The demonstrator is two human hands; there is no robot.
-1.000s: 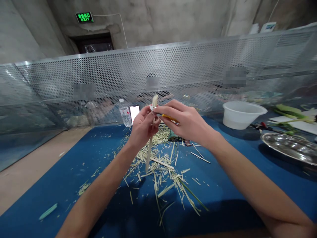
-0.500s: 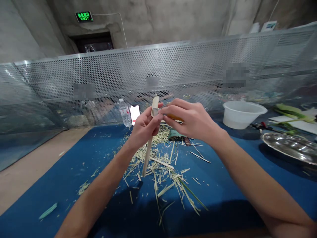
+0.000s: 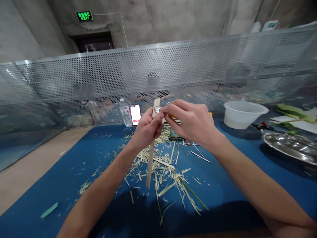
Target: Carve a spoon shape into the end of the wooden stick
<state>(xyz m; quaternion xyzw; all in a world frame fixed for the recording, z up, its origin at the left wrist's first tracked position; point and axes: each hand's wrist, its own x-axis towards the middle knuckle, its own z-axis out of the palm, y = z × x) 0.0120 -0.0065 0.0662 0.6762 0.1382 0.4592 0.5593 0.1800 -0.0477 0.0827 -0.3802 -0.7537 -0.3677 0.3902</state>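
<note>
Cream-coloured shavings [image 3: 164, 163] strewn over the blue table [image 3: 71, 172] in the head view suggested that much paring was done, yet the stick [image 3: 150, 162] was held above them, so some seemed left. The left hand [image 3: 146, 130] had its fingers curled tight around the stick below its top end, while the right hand [image 3: 190, 117] pinched a yellow knife [image 3: 158, 109], its blade apparently against the stick.
</note>
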